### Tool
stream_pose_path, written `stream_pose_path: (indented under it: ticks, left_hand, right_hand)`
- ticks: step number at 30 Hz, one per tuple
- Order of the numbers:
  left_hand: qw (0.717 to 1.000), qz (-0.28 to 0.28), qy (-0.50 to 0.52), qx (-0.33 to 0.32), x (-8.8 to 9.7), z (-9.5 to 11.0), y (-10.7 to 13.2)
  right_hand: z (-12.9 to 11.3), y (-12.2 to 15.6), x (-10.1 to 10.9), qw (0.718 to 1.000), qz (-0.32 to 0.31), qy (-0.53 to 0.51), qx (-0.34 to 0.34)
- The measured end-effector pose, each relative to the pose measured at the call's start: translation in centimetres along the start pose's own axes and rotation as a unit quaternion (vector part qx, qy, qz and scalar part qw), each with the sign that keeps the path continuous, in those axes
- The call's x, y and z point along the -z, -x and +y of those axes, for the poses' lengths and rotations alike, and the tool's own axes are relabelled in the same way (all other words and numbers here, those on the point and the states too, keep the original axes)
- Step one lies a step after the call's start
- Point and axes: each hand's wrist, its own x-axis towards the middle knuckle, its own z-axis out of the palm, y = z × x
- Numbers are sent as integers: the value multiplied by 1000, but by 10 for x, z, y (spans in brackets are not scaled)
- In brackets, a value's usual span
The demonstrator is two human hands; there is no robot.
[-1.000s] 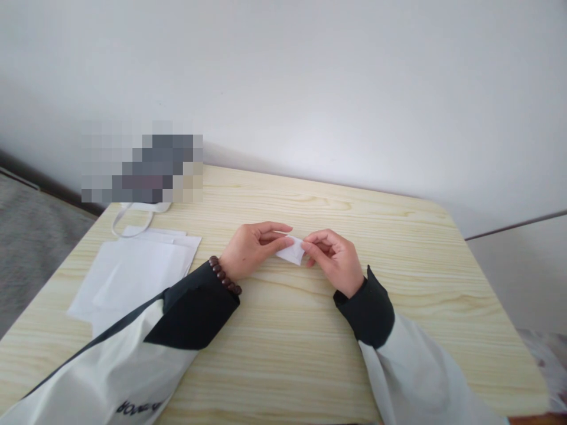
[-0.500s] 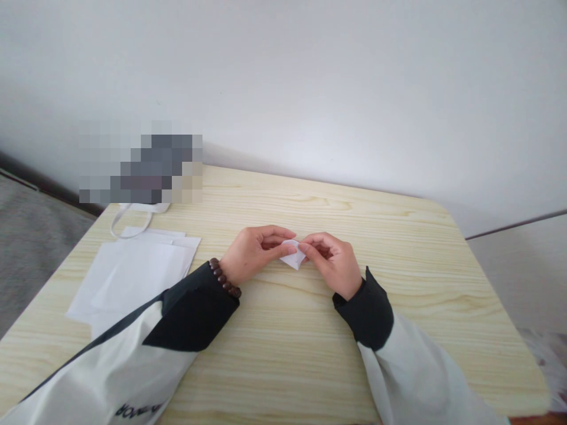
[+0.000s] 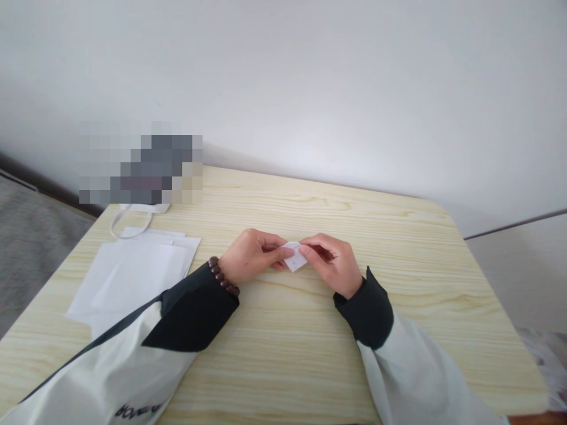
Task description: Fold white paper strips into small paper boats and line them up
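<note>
— What lies at the far left of your table [image 3: 398,283]?

— 1 pile of white sheets [image 3: 137,277], flat on the wood near the left edge. I see at least 2 overlapping edges but cannot count the sheets exactly. Just behind it curls 1 white cord loop [image 3: 128,227], which runs up to a blurred patch I cannot make out.

— And next, going right?

— My left hand [image 3: 252,257], resting near the middle of the table, with 1 bracelet of dark beads [image 3: 224,276] at the wrist. Its thumb and forefinger are pinched tight on the left end of 1 small folded paper [image 3: 295,258].

— Where exactly is that paper?

— Between my 2 hands, low over the middle of the table. Whether it touches the wood, I cannot tell. My right hand [image 3: 332,262] clamps its right end between thumb and forefinger, the other fingers curled in.

— Does anything get in the way?

— My fingertips cover both ends of the paper, so only its white middle shows. My left sleeve [image 3: 190,307] lies across the near corner of the pile. The pile itself is well apart from the paper I hold.
</note>
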Motion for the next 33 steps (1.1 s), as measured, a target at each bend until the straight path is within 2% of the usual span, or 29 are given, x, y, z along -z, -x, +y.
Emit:
stream_pose_path:
  ticks: [2, 5, 12, 17, 20, 23, 26, 29, 33]
  left_hand:
    - [999, -17, -31, -12, 0, -3, 0]
    - [998, -34, -46, -24, 0, -5, 0]
    - [1000, -9, 1, 4, -3, 0, 0]
    - [999, -38, 22, -10, -3, -3, 1]
    - [999, -39, -10, 3, -3, -3, 1]
    - [999, -40, -23, -3, -4, -2, 2]
    - [999, -35, -28, -8, -7, -1, 2]
    - [999, -27, -30, -2, -8, 0, 3]
    - [1000, -28, -6, 11, -6, 4, 3]
  right_hand:
    - [-3, -1, 0, 999, -3, 19, 30]
    - [-5, -1, -2, 999, -1, 35, 40]
    - [-2, 0, -5, 999, 44, 9, -8]
    - [-2, 0, -6, 996, 81, -14, -28]
    - [-4, 0, -7, 997, 67, -20, -26]
    - [-6, 1, -8, 999, 38, -7, 5]
    - [-7, 0, -9, 998, 48, 18, 24]
    - [-6, -2, -8, 998, 56, 3, 7]
    - [-2, -3, -4, 998, 19, -54, -37]
